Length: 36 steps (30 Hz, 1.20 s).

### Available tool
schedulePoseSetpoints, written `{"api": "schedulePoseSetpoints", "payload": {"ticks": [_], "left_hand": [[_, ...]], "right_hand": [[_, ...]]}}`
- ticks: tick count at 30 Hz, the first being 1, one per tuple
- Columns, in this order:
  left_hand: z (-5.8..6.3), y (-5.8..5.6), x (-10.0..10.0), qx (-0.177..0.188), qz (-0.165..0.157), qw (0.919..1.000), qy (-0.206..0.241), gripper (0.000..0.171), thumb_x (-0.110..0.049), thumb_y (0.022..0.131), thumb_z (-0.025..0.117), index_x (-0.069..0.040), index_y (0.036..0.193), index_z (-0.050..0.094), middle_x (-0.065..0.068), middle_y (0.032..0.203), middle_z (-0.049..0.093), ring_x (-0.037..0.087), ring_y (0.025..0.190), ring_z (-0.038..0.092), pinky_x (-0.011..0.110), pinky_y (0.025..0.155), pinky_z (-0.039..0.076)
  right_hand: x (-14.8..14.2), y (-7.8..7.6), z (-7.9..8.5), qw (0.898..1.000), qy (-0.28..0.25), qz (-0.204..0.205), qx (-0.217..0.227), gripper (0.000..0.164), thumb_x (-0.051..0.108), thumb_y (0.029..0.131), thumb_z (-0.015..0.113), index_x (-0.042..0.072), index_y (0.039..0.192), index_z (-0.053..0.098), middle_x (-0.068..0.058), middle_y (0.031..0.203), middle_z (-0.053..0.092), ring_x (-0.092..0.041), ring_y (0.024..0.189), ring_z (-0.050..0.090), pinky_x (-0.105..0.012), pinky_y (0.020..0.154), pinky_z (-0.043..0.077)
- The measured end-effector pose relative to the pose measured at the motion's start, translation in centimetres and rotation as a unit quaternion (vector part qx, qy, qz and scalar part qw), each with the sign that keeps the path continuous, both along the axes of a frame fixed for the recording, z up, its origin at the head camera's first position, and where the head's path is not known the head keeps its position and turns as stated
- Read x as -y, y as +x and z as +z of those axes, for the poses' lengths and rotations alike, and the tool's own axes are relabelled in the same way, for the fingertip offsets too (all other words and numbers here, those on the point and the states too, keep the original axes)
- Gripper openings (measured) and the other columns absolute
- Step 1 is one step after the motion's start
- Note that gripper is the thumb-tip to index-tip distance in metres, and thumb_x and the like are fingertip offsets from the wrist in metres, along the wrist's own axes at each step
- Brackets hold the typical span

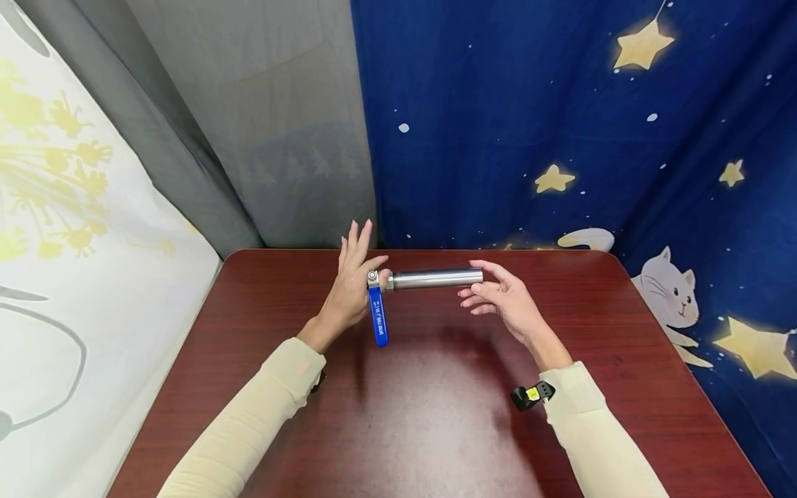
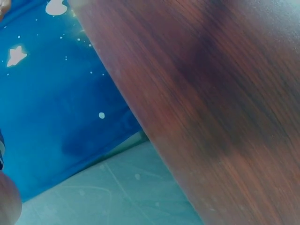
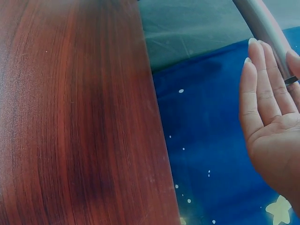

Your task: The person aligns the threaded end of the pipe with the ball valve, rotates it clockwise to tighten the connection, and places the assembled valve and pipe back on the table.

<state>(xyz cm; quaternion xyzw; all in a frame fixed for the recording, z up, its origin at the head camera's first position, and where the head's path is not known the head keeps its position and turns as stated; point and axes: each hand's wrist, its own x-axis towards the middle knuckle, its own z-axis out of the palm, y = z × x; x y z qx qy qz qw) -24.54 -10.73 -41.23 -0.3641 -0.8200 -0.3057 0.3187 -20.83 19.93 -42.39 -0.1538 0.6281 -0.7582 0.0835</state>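
A ball valve (image 1: pixel 378 315) with a blue lettered lever is joined to a straight steel pipe (image 1: pixel 436 278), which runs to the right. Both are held up over the table. My left hand (image 1: pixel 350 290) holds the valve end between thumb and index finger, its other fingers stretched upward and spread. The lever hangs toward me. With thumb and index finger, my right hand (image 1: pixel 507 301) pinches the pipe's far right end. In the right wrist view, the pipe (image 3: pixel 269 30) passes beside the right hand (image 3: pixel 276 126). Only slivers of hand show in the left wrist view.
Beneath the hands is a reddish-brown wooden table (image 1: pixel 398 415), with shadows on it. Behind it hang a grey curtain (image 1: pixel 299 138) and a blue curtain (image 1: pixel 486 124) with stars. A white patterned cloth (image 1: pixel 75 277) borders the left side.
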Motion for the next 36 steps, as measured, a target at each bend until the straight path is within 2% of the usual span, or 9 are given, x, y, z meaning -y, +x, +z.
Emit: {"api": "schedulePoseSetpoints", "payload": {"ticks": [3,9,18,24,30,32,36], "left_hand": [[-0.06,0.05,0.02,0.007,0.001,1.0000,-0.002,0.050,-0.037,0.094,0.040,0.004,0.111,0.062,0.011,0.150,0.008,0.037,0.134,0.001,0.051,0.104,0.000],[-0.16,0.01,0.07,0.008,-0.005,0.9999,0.006,0.051,-0.037,0.094,0.039,0.005,0.110,0.062,0.012,0.150,0.008,0.039,0.134,0.001,0.052,0.104,0.001],[-0.22,0.01,-0.09,0.004,-0.014,0.9999,0.000,0.041,-0.029,0.091,0.047,0.005,0.109,0.063,0.013,0.150,0.007,0.039,0.134,0.001,0.052,0.104,0.000],[-0.30,-0.05,-0.13,-0.013,0.000,0.9999,-0.007,0.041,-0.029,0.090,0.047,0.004,0.105,0.065,0.013,0.150,0.010,0.040,0.133,0.001,0.056,0.102,-0.001],[-0.47,-0.01,-0.16,-0.016,-0.014,0.9997,0.011,0.039,-0.030,0.091,0.046,0.002,0.095,0.068,0.014,0.149,0.012,0.041,0.133,0.001,0.056,0.102,-0.001],[-0.37,0.03,-0.18,-0.013,-0.019,0.9996,0.016,0.037,-0.029,0.091,0.046,0.001,0.094,0.068,0.014,0.149,0.012,0.041,0.133,0.001,0.055,0.102,-0.001],[-0.14,-0.08,-0.06,-0.005,-0.019,0.9996,0.019,0.033,-0.025,0.090,0.049,0.001,0.095,0.067,0.013,0.150,0.010,0.040,0.133,0.000,0.055,0.103,-0.001]], "right_hand": [[0.01,-0.01,-0.13,1.000,0.005,-0.002,-0.001,0.050,0.006,0.087,0.060,0.010,0.133,0.042,-0.028,0.095,0.062,-0.040,0.081,0.062,-0.044,0.067,0.051],[-0.03,-0.15,-0.15,1.000,0.020,-0.010,-0.005,0.047,0.010,0.087,0.061,0.008,0.131,0.045,-0.026,0.090,0.064,-0.038,0.080,0.063,-0.048,0.070,0.049],[-0.06,-0.15,-0.52,0.999,0.024,-0.031,-0.001,0.042,0.016,0.088,0.059,-0.003,0.124,0.046,-0.022,0.082,0.065,-0.034,0.080,0.064,-0.043,0.068,0.051],[0.00,-0.11,-0.62,0.999,0.028,-0.038,0.000,0.040,0.019,0.089,0.058,-0.005,0.120,0.047,-0.022,0.080,0.065,-0.033,0.078,0.065,-0.042,0.066,0.051],[-0.01,-0.02,-0.54,0.999,0.024,-0.033,0.005,0.039,0.019,0.089,0.059,-0.002,0.120,0.049,-0.025,0.088,0.064,-0.037,0.079,0.063,-0.048,0.068,0.049],[-0.09,-0.01,-0.38,0.999,0.026,-0.028,0.006,0.039,0.019,0.089,0.059,0.001,0.121,0.049,-0.030,0.095,0.061,-0.038,0.082,0.062,-0.046,0.068,0.050],[-0.23,-0.21,0.01,1.000,0.026,-0.015,0.003,0.042,0.016,0.090,0.057,0.007,0.129,0.046,-0.028,0.103,0.059,-0.041,0.089,0.059,-0.043,0.067,0.051]]}}
